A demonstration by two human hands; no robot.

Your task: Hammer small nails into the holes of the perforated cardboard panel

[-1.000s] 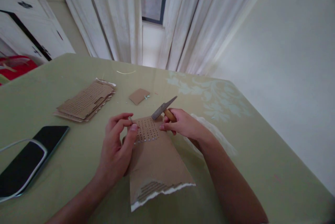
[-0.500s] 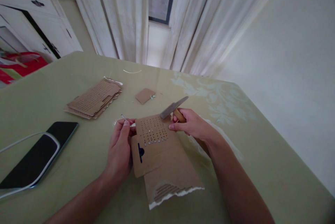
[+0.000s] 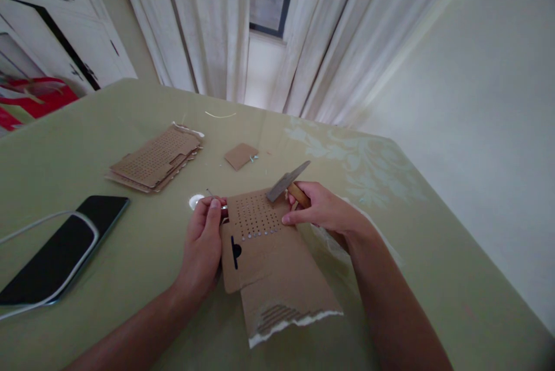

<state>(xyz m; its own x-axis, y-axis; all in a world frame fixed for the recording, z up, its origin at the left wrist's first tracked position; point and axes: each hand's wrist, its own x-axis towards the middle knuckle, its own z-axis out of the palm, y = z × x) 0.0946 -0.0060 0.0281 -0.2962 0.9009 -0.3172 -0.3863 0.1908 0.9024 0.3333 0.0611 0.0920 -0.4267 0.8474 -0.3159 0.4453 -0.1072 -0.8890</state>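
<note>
A small hammer [image 3: 288,182] with a wooden handle is gripped in the right hand [image 3: 323,212], fingers wrapped around the handle, head held just above the far edge of the perforated cardboard piece [image 3: 255,231]. The index finger is extended and pressed on the card's right edge. A thin metal pin [image 3: 211,194] (nail or awl, too small to tell) is pinched between thumb and fingertips of the left hand [image 3: 203,247], just beside the card's upper-left corner; its tip is not on the card.

Progress, as judged from the card: a grid of holes has been punched across the upper part, several rows complete. The lowest row looks lighter, as if bits are still seated in the holes (not certain). Everything below the grid is unpunched, so a good share of the area looks untouched. How many rows are intended cannot be told.

Card condition: brown, flat, a dark slot cut near the left edge. It is laid on a larger corrugated backing sheet [image 3: 286,296], whose near edge is torn with fluting exposed.

A stack of punched cards [image 3: 158,158] is seen further left on the green table [image 3: 433,255], a small cardboard scrap [image 3: 240,155] beyond, and a phone [image 3: 60,252] with a cable at far left.
</note>
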